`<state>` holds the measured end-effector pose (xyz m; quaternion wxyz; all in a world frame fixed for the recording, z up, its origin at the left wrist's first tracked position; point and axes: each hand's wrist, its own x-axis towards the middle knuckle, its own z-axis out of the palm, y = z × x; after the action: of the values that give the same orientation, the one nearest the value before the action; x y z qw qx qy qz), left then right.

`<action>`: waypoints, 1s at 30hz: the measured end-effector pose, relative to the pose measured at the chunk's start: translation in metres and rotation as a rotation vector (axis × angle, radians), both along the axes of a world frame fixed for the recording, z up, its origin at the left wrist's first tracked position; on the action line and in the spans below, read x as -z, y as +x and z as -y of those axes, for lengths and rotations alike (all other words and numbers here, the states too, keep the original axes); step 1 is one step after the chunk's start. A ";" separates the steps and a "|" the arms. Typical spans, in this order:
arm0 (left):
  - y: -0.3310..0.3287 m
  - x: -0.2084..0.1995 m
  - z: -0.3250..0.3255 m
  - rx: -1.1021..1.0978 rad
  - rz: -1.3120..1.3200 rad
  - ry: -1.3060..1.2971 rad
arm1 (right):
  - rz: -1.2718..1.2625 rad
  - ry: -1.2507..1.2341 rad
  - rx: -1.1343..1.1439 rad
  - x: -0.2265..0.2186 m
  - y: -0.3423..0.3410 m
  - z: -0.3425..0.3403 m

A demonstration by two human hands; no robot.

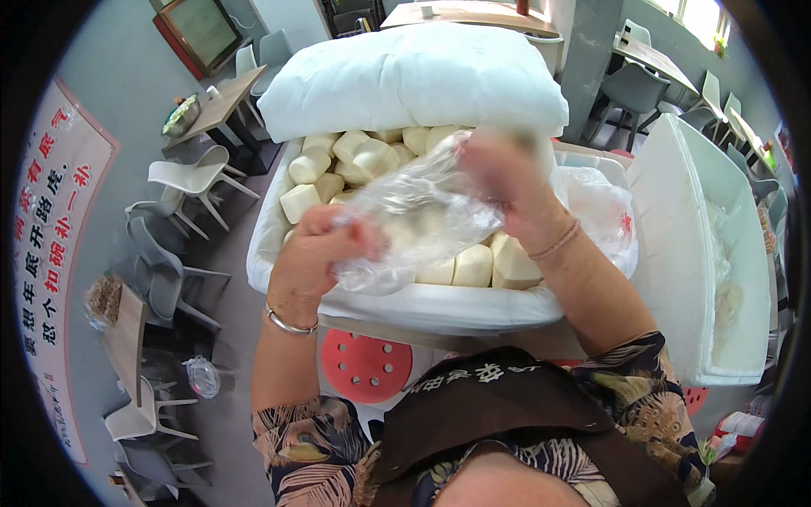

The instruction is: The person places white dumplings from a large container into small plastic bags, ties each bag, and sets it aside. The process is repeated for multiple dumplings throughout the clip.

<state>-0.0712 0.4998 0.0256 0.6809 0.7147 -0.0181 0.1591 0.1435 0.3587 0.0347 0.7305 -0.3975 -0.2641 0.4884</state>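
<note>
A clear plastic bag (435, 198) is stretched between my two hands, above a box of pale steamed buns (372, 158). My left hand (325, 241) has its fingers closed on the near left end of the bag. At the far right end, my right hand (514, 182) grips the bag too, its fingertips smeared by motion. Buns show below and around the plastic; whether any lie inside it I cannot tell. White cloth (405, 304) lines the box, and a thick, pale folded quilt (414, 80) covers its far side.
To the right of the buns sits a bin with a white plastic bag (598, 215). Beside it a white foam lid (688, 253) stands tilted. A red round stool (365, 365) is below the box's near edge. Chairs (203, 177) and tables (221, 103) line the left.
</note>
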 end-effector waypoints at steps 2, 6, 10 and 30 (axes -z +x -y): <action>-0.004 0.004 0.000 -0.013 0.256 -0.436 | 0.210 -0.025 -0.304 0.001 0.003 0.004; -0.012 0.002 0.018 -0.219 0.224 -0.746 | 0.320 -0.049 -0.475 0.010 0.003 0.003; -0.007 -0.003 0.035 -0.185 0.149 -0.659 | 0.135 0.059 -0.278 0.014 0.007 -0.010; -0.041 -0.045 -0.017 -0.502 0.415 -0.498 | -0.184 0.462 -0.308 -0.025 -0.001 -0.009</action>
<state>-0.1120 0.5170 0.0710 0.7551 0.4630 0.0591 0.4604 0.1424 0.3674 0.0594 0.7399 -0.1300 -0.3582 0.5544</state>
